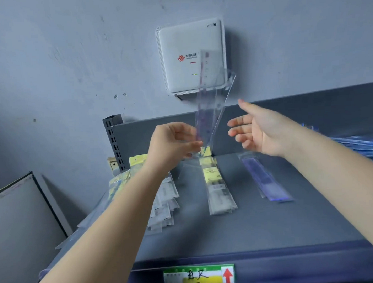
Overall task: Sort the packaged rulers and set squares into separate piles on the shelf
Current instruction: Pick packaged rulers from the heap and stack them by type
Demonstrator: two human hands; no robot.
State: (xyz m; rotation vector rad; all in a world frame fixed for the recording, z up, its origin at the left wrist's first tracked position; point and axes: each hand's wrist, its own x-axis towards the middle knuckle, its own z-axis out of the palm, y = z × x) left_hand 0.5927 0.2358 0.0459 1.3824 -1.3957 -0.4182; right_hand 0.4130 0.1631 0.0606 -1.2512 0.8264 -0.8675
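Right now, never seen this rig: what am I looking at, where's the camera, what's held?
No machine here: one wide-angle camera worn on a person's head, looking forward and down at their bare arms. The left hand pinches the lower end of a clear packaged ruler, raised upright in front of a white wall router. The right hand is open beside it, holding nothing. On the grey shelf lie separate piles: a yellow-labelled pile, a blue ruler pack, and a messier heap on the left. A price label sits on the front edge.
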